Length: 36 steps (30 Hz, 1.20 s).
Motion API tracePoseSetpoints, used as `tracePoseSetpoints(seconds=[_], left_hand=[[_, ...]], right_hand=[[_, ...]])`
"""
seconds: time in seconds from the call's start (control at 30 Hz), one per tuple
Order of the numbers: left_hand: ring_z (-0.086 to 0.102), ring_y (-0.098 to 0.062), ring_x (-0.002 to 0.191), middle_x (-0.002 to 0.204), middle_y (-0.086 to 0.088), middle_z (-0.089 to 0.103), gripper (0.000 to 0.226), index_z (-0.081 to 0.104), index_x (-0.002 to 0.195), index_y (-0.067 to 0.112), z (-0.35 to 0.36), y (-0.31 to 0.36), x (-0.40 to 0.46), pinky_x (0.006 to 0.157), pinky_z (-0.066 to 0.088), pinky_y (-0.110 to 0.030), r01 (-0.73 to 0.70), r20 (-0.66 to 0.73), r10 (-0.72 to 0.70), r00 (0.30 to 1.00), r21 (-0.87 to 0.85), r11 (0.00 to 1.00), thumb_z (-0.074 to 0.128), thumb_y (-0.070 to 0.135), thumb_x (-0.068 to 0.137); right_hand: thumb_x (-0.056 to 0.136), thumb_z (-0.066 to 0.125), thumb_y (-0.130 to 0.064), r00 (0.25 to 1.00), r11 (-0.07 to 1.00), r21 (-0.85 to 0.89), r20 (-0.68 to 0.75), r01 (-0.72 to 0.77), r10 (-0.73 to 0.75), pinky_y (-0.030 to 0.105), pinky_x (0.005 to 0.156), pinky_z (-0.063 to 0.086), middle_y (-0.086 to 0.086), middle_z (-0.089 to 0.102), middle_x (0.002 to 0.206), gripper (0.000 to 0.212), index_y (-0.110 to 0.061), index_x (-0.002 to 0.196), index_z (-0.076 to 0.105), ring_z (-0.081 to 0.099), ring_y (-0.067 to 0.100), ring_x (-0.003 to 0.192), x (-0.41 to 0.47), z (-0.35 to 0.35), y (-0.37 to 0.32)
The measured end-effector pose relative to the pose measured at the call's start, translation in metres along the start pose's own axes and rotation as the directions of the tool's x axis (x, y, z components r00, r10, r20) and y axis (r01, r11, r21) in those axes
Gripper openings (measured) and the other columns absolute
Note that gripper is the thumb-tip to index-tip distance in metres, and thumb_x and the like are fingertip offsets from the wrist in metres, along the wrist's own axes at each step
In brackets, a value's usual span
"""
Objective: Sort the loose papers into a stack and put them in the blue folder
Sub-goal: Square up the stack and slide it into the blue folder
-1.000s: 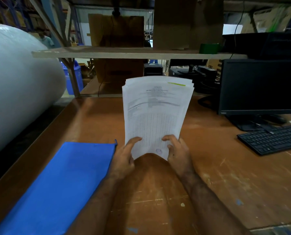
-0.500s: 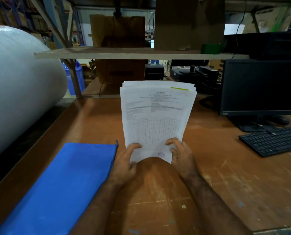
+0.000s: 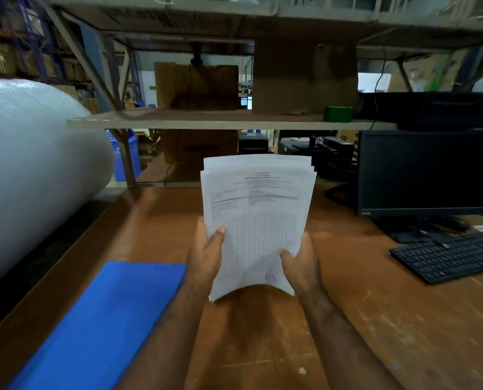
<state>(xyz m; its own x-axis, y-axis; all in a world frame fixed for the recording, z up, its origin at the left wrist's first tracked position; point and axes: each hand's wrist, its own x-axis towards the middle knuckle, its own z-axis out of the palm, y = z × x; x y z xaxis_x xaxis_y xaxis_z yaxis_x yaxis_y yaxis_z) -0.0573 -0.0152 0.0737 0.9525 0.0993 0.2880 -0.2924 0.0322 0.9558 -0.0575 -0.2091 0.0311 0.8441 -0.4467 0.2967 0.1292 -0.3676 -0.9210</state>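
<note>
I hold a stack of white printed papers (image 3: 257, 220) upright above the brown table (image 3: 403, 319), its bottom edge lifted clear of the wood. My left hand (image 3: 206, 257) grips the stack's left edge with the thumb on the front sheet. On the right edge sits my right hand (image 3: 302, 263), thumb also in front. The sheets' top edges are slightly staggered. The blue folder (image 3: 105, 322) lies closed and flat on the table, to the left of my left forearm.
A black monitor (image 3: 426, 173) and a black keyboard (image 3: 448, 257) stand at the right. A large white roll of wrap (image 3: 32, 175) fills the left side. A wooden shelf (image 3: 206, 122) with cardboard boxes and a green tape roll (image 3: 338, 114) hangs over the table's far edge.
Both hands have slid from the stack's bottom edge up along its sides, and the stack has lifted off the table. The camera has tilted up a little.
</note>
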Motion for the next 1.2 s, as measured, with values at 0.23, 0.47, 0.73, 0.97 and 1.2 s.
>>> tracePoseSetpoints(seconds=[0.23,0.47,0.73,0.97,1.2], left_hand=[[0.060,-0.012,0.112,0.115,0.017,0.060,0.026,0.042,0.126,0.041,0.007,-0.017,-0.007,0.082,0.051,-0.030,0.077,0.000,-0.078,0.997,0.089,0.993,0.051,0.025,0.107],[0.055,-0.004,0.115,0.123,0.020,0.058,0.043,0.039,0.146,0.039,0.004,-0.024,-0.011,0.097,0.049,-0.034,0.092,-0.005,-0.092,0.996,0.059,0.994,0.049,0.022,0.108],[0.061,-0.009,0.112,0.123,0.021,0.063,0.039,0.041,0.138,0.049,-0.005,-0.028,-0.009,0.082,0.051,-0.027,0.123,0.076,-0.125,0.989,0.034,0.992,0.054,0.032,0.105],[0.068,-0.018,0.110,0.115,0.016,0.069,0.025,0.051,0.116,0.053,-0.009,-0.024,-0.006,0.091,0.057,-0.043,0.171,0.123,-0.170,0.978,0.000,0.985,0.061,0.035,0.101],[0.070,-0.022,0.109,0.116,0.013,0.072,0.046,0.053,0.126,0.051,-0.012,-0.025,-0.004,0.095,0.057,-0.053,0.198,0.172,-0.189,0.967,-0.033,0.980,0.064,0.053,0.081]], right_hand=[[0.095,0.059,-0.003,0.999,0.992,-0.125,0.039,0.023,-0.018,0.029,0.085,0.045,0.006,0.058,0.124,0.046,-0.007,0.137,0.042,0.058,0.025,0.111,-0.015,0.004,0.014],[0.086,0.073,-0.015,0.996,0.969,-0.232,-0.019,0.083,-0.090,0.033,0.087,0.051,0.009,0.055,0.130,0.060,-0.012,0.135,0.039,0.056,0.031,0.124,-0.013,-0.007,0.012],[0.094,0.054,-0.044,0.635,0.449,-0.600,0.131,0.662,-0.761,0.048,0.121,0.017,0.003,0.029,0.164,0.072,-0.017,0.157,0.032,0.024,0.018,0.153,0.009,-0.023,-0.147],[0.104,0.042,-0.048,0.690,0.371,-0.589,0.529,0.717,-0.494,0.054,0.122,0.004,-0.006,0.043,0.153,0.056,-0.025,0.155,0.034,0.036,0.013,0.144,0.033,-0.012,-0.175],[0.102,0.048,-0.038,0.684,0.423,-0.541,0.519,0.727,-0.512,0.056,0.124,0.005,-0.004,0.033,0.162,0.063,-0.023,0.158,0.025,0.025,0.012,0.151,0.028,-0.003,-0.176]])
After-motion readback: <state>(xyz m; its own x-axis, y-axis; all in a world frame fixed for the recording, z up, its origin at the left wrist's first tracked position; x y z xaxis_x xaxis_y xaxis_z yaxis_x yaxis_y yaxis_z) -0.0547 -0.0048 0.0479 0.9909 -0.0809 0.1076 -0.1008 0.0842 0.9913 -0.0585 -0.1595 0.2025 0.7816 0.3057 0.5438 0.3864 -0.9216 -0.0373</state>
